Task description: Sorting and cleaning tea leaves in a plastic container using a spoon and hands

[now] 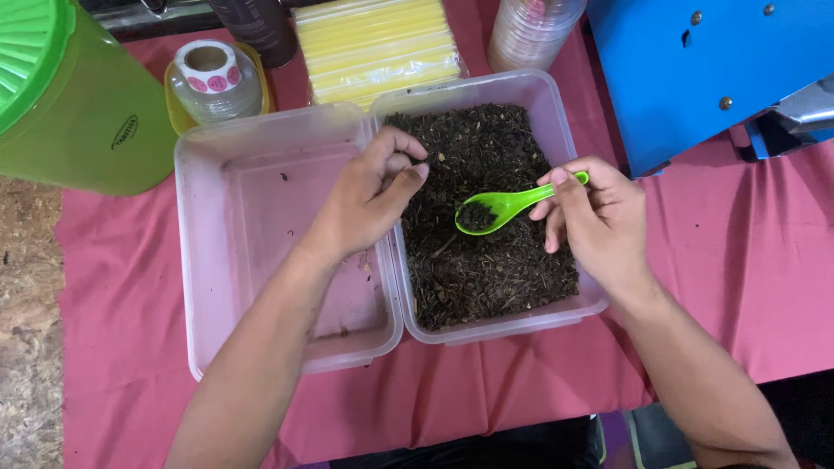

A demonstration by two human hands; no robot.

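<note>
Two clear plastic tubs sit side by side on the pink cloth (738,287), long sides touching. I see the right tub (565,113) filled with dark dried leaves (486,269), loose, flaky and twiggy. The left tub (200,260) is nearly bare, just a few crumbs on its cloudy bottom.

My right hand (599,221) is over the right tub's right rim, fingers curled shut around the handle of a green spoon (499,207). The spoon is glossy plastic, with a rounded bowl pointing left and a small heap of leaves in it, held just above the leaf bed. My left hand (373,195) hovers over the shared rims of the two tubs, fingers bent in and thumb pressed to the fingertips, pinching something small and dark; I cannot tell exactly what. The spoon bowl lies between both hands, a bit nearer the left thumb.

Along the far edge of the cloth there is a bundle of pale yellow straws (378,43) in clear wrap and a stack of clear cups (530,30). A roll of round stickers (208,69) is at the far left, and beside it is a translucent green jug (78,113) with a ribbed lid. A blue metal machine (695,69) takes up the far right corner.
</note>
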